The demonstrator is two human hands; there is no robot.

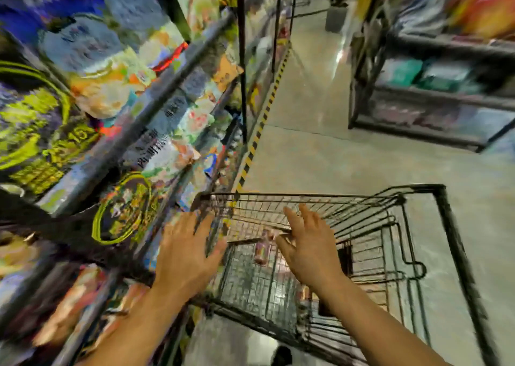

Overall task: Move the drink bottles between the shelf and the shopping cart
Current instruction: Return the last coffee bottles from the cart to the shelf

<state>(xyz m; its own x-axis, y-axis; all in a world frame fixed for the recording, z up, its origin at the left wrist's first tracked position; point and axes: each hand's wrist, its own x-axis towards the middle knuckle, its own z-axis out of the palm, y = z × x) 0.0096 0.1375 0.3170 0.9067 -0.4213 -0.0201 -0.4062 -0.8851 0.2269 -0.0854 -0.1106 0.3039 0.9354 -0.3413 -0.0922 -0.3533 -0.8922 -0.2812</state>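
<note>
A black wire shopping cart (pixel 443 226) stands in the aisle at the lower right, close against the shelf. One small pinkish drink bottle (pixel 263 247) lies on the cart's wire floor. My left hand (pixel 185 254) hovers with fingers spread over the cart's left rim, beside the shelf. My right hand (pixel 309 243) is spread open above the basket, just right of the bottle and holding nothing. The shelf (pixel 156 101) on the left is packed with colourful packs, all blurred by motion.
Yellow-and-black hazard tape (pixel 264 115) runs along the shelf's foot. A second dark rack (pixel 434 98) with packaged goods stands at the far right across the grey floor (pixel 320 154). A grey bin (pixel 335 17) sits at the aisle's end.
</note>
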